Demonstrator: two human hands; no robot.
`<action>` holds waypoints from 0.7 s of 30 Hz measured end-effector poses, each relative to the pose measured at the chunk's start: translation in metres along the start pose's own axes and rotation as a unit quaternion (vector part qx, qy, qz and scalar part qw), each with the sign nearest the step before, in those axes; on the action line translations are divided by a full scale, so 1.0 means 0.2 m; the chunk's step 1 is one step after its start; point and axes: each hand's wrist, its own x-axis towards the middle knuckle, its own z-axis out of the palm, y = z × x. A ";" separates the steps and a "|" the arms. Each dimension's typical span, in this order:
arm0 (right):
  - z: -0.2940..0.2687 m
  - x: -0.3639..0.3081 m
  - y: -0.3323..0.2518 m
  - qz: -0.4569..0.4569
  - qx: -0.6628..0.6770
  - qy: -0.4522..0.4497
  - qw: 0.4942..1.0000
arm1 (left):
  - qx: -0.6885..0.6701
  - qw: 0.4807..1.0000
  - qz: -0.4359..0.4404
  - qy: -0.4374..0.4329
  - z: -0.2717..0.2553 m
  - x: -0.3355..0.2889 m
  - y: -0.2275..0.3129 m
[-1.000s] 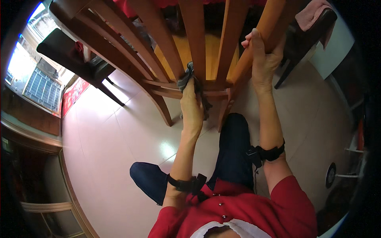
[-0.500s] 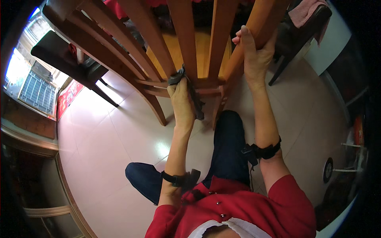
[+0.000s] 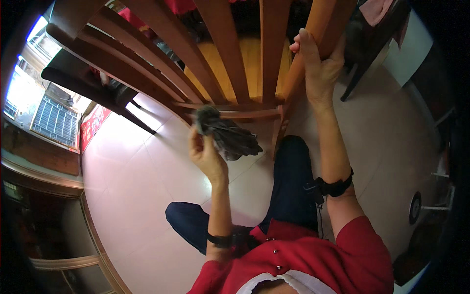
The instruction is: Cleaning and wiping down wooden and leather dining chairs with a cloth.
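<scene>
A wooden chair (image 3: 229, 53) with a slatted back stands in front of me, its yellowish seat (image 3: 220, 63) showing between the slats. My left hand (image 3: 209, 156) pinches a dark grey cloth (image 3: 230, 137), which hangs off to the right just below the lower rail (image 3: 249, 114) of the chair back. The cloth's upper end is blurred and close to that rail; whether it touches, I cannot tell. Higher up on the right, my right hand (image 3: 320, 73) is wrapped round the thick side post (image 3: 320, 29), thumb pointing up along it.
A dark chair (image 3: 85, 76) stands at the left by a bright window. At the upper right is another dark chair (image 3: 374, 36) with a pink cloth (image 3: 376, 11) over it. Pale tiles (image 3: 142, 196) cover the floor; a wood-framed glass cabinet (image 3: 58, 262) edges the lower left.
My left hand has drawn the cloth down and left, away from between the slats at the lower rail. The cloth now spreads out. My right hand keeps its hold on the post.
</scene>
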 end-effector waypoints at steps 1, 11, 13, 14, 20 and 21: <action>-0.01 0.00 0.00 0.000 0.005 0.001 1.000 | -0.022 1.000 0.009 0.010 0.05 0.04 0.09; 0.00 -0.03 -0.01 0.034 -0.007 0.020 0.999 | 0.294 0.938 0.151 -0.102 0.10 0.26 -0.06; -0.01 -0.04 0.01 0.029 -0.031 -0.004 0.999 | 0.438 0.871 0.177 -0.136 0.06 0.24 -0.10; -0.03 -0.04 0.02 0.029 -0.034 -0.005 0.999 | 0.441 0.851 0.247 -0.143 0.09 0.26 -0.10; -0.01 -0.02 0.00 0.030 0.006 0.017 0.999 | 0.550 0.789 0.117 -0.247 0.10 0.35 0.02; -0.02 -0.02 0.01 0.028 0.005 0.016 0.999 | 0.560 0.778 0.097 -0.268 0.11 0.36 0.05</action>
